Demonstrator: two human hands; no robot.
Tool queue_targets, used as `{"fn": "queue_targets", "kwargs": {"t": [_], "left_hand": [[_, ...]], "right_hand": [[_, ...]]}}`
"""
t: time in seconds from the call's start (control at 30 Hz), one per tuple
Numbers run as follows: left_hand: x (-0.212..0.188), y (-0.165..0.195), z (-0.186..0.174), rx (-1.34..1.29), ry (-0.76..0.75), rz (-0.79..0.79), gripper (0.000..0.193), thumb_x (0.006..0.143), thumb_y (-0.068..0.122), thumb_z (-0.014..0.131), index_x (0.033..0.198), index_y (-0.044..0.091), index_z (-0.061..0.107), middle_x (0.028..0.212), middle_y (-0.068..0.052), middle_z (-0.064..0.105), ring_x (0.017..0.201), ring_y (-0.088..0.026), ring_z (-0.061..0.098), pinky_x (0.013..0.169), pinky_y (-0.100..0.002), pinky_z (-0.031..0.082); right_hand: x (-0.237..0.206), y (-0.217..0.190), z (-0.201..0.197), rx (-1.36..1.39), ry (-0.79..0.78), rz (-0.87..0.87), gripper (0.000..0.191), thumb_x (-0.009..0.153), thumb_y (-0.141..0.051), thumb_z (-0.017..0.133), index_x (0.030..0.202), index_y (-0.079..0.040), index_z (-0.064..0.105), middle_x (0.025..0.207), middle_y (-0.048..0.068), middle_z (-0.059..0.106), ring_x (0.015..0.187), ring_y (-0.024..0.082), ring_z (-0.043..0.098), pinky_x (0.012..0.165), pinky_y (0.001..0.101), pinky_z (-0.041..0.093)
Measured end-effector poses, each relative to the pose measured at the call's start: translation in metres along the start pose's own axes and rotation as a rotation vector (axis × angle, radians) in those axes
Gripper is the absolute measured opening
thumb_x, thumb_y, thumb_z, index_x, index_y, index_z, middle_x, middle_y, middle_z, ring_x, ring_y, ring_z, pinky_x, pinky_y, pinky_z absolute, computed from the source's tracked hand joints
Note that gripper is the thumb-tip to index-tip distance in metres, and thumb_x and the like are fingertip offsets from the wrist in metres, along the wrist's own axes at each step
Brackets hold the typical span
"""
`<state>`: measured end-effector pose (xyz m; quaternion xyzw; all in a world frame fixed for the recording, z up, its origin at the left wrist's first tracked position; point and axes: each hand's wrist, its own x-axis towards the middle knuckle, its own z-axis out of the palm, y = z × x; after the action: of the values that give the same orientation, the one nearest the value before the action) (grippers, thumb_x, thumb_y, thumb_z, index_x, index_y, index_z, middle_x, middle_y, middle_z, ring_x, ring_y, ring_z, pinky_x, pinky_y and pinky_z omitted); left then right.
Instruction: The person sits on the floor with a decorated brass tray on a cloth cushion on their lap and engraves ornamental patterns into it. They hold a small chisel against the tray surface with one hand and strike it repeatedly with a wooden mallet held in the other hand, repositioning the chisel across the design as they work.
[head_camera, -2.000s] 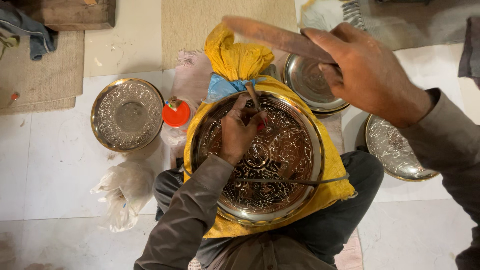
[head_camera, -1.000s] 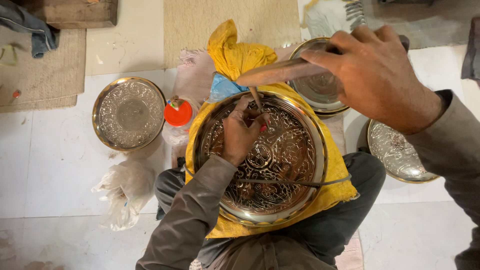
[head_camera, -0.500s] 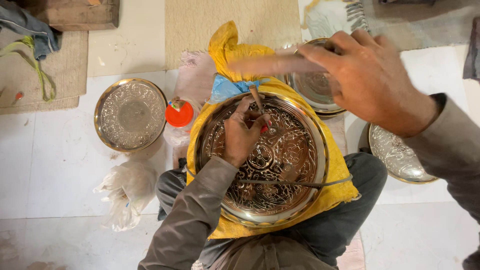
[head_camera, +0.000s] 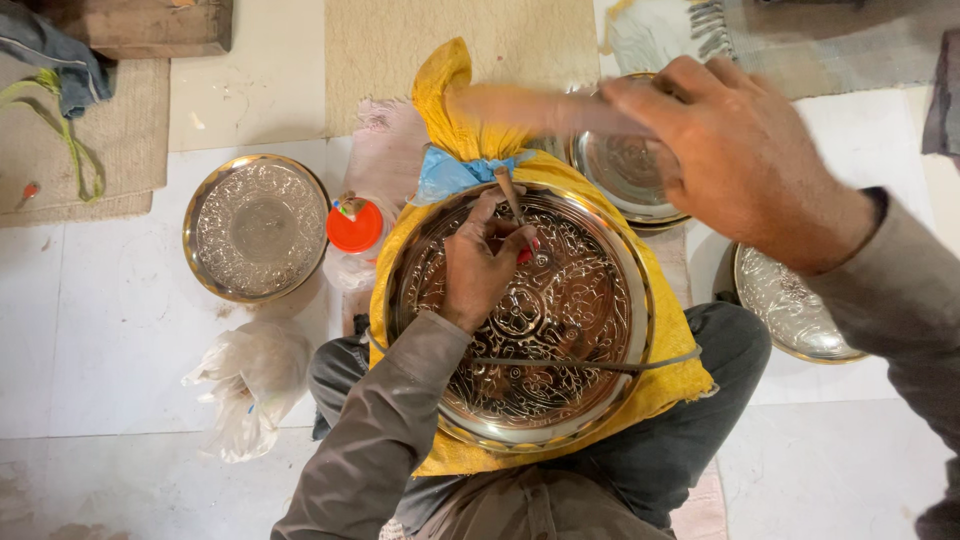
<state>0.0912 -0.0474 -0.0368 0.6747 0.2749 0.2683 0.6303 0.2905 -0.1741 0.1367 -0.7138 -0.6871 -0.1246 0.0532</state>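
Observation:
A large engraved metal plate (head_camera: 560, 350) rests on a yellow cloth bundle (head_camera: 450, 110) across my lap. My left hand (head_camera: 480, 265) presses on the plate and grips a thin chisel (head_camera: 508, 195) that stands upright on the engraved surface. My right hand (head_camera: 735, 160) is raised above the plate's far right edge and holds a wooden mallet (head_camera: 520, 108), blurred with motion, over the chisel's top. A thin cord (head_camera: 590, 365) runs across the plate.
A smaller engraved plate (head_camera: 255, 228) lies on the white floor at left, another (head_camera: 625, 170) behind the bundle, a third (head_camera: 790, 310) at right. A jar with an orange lid (head_camera: 355, 228) and a crumpled plastic bag (head_camera: 245, 385) sit at left. Woven mats lie beyond.
My right hand has swung the mallet from high on the right down and leftward toward the chisel's top. My left hand and the chisel have stayed in place on the plate.

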Motion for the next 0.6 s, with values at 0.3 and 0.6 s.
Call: {"fn": "queue_targets", "kwargs": {"t": [0.3, 0.6], "left_hand": [[-0.0006, -0.0022, 0.0019, 0.033, 0.041, -0.017, 0.045, 0.092, 0.003, 0.077, 0.132, 0.011, 0.061, 0.084, -0.007, 0.078, 0.076, -0.006, 0.072, 0.065, -0.023, 0.058], [-0.0024, -0.0039, -0.0012, -0.031, 0.001, -0.01, 0.046, 0.094, 0.001, 0.074, 0.136, 0.012, 0.059, 0.084, -0.005, 0.076, 0.076, -0.004, 0.069, 0.066, -0.023, 0.057]], "right_hand": [[0.0022, -0.0057, -0.0088, -0.114, -0.05, -0.042, 0.074, 0.071, -0.01, 0.078, 0.143, -0.02, 0.063, 0.106, 0.009, 0.064, 0.095, 0.031, 0.062, 0.08, 0.0492, 0.049], [0.0004, -0.0093, -0.006, 0.182, 0.07, 0.034, 0.065, 0.087, -0.004, 0.073, 0.151, -0.01, 0.06, 0.112, 0.013, 0.06, 0.102, 0.033, 0.06, 0.083, 0.0447, 0.049]]}}
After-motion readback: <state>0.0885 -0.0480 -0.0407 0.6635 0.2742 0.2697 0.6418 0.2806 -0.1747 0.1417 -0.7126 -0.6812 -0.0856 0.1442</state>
